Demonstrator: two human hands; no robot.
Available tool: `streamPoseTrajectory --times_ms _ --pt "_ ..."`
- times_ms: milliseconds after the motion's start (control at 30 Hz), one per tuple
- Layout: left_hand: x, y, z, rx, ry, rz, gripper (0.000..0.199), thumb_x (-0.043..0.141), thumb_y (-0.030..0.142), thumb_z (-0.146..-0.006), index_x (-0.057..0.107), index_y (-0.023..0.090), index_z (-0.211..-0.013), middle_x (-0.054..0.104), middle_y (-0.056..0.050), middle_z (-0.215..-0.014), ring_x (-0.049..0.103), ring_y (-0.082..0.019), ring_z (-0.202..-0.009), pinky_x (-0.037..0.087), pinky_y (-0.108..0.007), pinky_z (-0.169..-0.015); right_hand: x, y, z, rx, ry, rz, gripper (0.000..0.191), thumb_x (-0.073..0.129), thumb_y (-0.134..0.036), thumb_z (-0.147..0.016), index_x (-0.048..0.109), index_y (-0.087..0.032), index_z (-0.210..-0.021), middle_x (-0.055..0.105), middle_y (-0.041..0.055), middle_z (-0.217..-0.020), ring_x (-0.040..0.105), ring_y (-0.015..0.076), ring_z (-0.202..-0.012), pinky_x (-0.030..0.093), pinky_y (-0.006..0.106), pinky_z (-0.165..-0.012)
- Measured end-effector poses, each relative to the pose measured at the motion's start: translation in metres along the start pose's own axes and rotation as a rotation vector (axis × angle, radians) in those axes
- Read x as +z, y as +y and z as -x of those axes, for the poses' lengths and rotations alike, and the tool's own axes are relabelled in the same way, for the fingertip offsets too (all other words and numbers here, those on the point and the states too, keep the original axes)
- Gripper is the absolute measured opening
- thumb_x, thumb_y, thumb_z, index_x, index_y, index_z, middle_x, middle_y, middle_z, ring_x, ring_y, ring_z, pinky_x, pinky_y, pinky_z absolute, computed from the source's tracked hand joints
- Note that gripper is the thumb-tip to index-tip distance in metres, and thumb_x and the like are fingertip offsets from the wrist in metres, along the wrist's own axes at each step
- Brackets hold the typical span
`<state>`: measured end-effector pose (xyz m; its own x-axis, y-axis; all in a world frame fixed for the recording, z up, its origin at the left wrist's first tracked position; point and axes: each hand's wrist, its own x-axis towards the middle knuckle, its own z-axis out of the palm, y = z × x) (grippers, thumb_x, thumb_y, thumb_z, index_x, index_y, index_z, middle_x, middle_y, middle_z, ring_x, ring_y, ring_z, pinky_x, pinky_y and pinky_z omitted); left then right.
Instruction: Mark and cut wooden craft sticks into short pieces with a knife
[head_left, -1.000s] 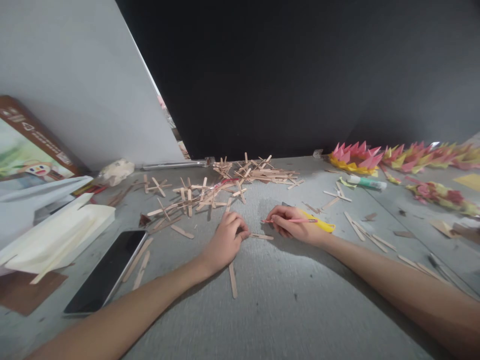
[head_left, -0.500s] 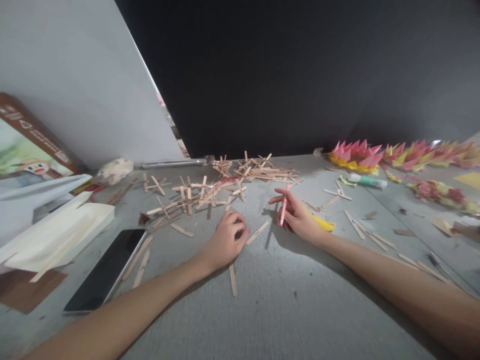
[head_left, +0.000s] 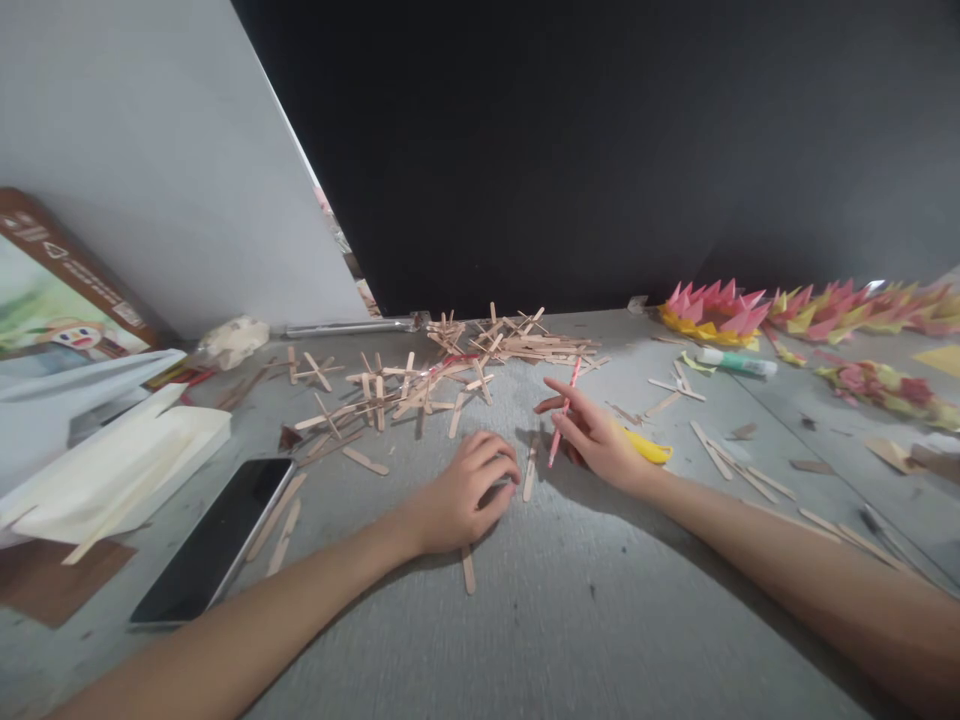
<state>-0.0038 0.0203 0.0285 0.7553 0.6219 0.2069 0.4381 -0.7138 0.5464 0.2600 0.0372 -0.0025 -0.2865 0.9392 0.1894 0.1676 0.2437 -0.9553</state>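
My left hand rests on the grey table with its fingers curved and the thumb apart, nothing visible between them. One wooden craft stick pokes out from beneath it. Between my two hands lies another craft stick with marks along it. My right hand holds a slim pink patterned pen between its fingers, tilted, with the index finger stretched out. A yellow curved object, partly hidden, lies behind the right wrist.
Joined craft sticks and a pile of loose ones lie at the back. On the left are a phone and a cream paper tray. Pink-yellow folded paper and a glue stick sit at right. A black panel stands behind.
My left hand has moved right and slightly nearer. The stick between the hands has shifted right and turned more upright. The pen has swung in my right hand's fingers.
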Motion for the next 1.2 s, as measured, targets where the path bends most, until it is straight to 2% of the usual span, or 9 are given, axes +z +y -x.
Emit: streamPoseTrajectory --times_ms 67,133,200,367,533,667,767,933,1200 --pt "0.002 -0.002 0.001 0.011 0.013 -0.020 0.020 0.051 0.023 -0.102 0.070 0.025 -0.110 0.065 -0.010 -0.123 0.053 -0.028 -0.127 0.042 -0.048 -0.114 0.001 0.002 -0.001 -0.014 0.011 0.012 0.055 0.055 -0.045 -0.105 0.043 -0.027 -0.155 0.066 0.0035 -0.102 0.056 0.0103 -0.059 0.045 0.023 -0.050" --pt "0.004 -0.002 0.001 0.040 -0.004 -0.020 0.022 0.053 0.021 -0.101 0.069 0.027 -0.116 0.065 -0.009 -0.131 0.051 -0.028 -0.135 0.039 -0.050 -0.118 0.001 0.004 0.000 -0.027 0.038 0.074 0.051 0.060 -0.045 -0.102 0.050 -0.025 -0.149 0.057 -0.0032 -0.080 0.051 0.0112 -0.056 0.043 0.024 -0.050" --pt "0.003 -0.002 0.001 0.036 -0.028 0.006 0.031 0.053 0.020 -0.102 0.066 0.030 -0.128 0.064 -0.008 -0.141 0.048 -0.028 -0.142 0.038 -0.050 -0.121 0.000 0.004 0.001 -0.049 0.067 0.151 0.045 0.061 -0.044 -0.102 0.056 -0.024 -0.142 0.050 -0.0056 -0.071 0.047 0.0119 -0.055 0.041 0.024 -0.051" --pt "0.003 -0.001 0.001 -0.072 -0.059 0.096 0.041 0.052 0.028 -0.106 0.053 0.033 -0.147 0.060 -0.008 -0.148 0.048 -0.026 -0.145 0.044 -0.047 -0.119 -0.001 -0.001 0.004 -0.104 0.091 0.226 0.037 0.052 -0.039 -0.105 0.061 -0.024 -0.138 0.058 -0.0012 -0.080 0.053 0.0126 -0.060 0.043 0.024 -0.056" --pt "0.010 -0.010 0.003 -0.186 0.026 0.097 0.042 0.065 0.042 -0.100 0.058 0.029 -0.139 0.062 -0.010 -0.142 0.052 -0.030 -0.140 0.045 -0.050 -0.117 -0.001 -0.003 0.005 -0.146 0.034 0.319 0.027 0.052 -0.037 -0.105 0.069 -0.023 -0.120 0.066 0.0012 -0.081 0.057 0.0144 -0.065 0.046 0.027 -0.062" --pt "0.014 -0.016 0.003 -0.234 0.078 0.088 0.044 0.069 0.046 -0.097 0.057 0.028 -0.136 0.061 -0.011 -0.144 0.052 -0.031 -0.140 0.045 -0.052 -0.117 0.000 -0.002 0.006 -0.150 0.010 0.355 0.026 0.056 -0.041 -0.104 0.069 -0.023 -0.119 0.067 0.0009 -0.078 0.060 0.0153 -0.065 0.048 0.028 -0.063" --pt "0.014 -0.018 0.005 -0.224 0.103 0.092 0.050 0.065 0.040 -0.100 0.049 0.029 -0.146 0.058 -0.013 -0.150 0.051 -0.032 -0.143 0.044 -0.053 -0.118 0.001 0.000 0.005 -0.142 0.026 0.356 0.026 0.059 -0.042 -0.103 0.069 -0.023 -0.118 0.066 -0.0001 -0.073 0.059 0.0152 -0.062 0.047 0.028 -0.061" --pt "0.016 -0.021 0.005 -0.223 0.141 0.104 0.055 0.047 0.018 -0.103 0.033 0.029 -0.156 0.051 -0.014 -0.159 0.044 -0.028 -0.152 0.037 -0.056 -0.124 0.001 0.004 0.004 -0.189 0.033 0.377 0.020 0.060 -0.041 -0.102 0.071 -0.024 -0.104 0.068 -0.0001 -0.074 0.058 0.0142 -0.060 0.046 0.028 -0.061" --pt "0.018 -0.023 0.004 -0.228 0.175 0.094 0.058 0.056 0.018 -0.098 0.039 0.027 -0.153 0.053 -0.015 -0.156 0.048 -0.029 -0.149 0.041 -0.056 -0.122 0.003 0.006 0.004 -0.190 0.028 0.432 0.023 0.058 -0.042 -0.104 0.071 -0.024 -0.101 0.070 0.0004 -0.075 0.060 0.0152 -0.061 0.047 0.029 -0.062"
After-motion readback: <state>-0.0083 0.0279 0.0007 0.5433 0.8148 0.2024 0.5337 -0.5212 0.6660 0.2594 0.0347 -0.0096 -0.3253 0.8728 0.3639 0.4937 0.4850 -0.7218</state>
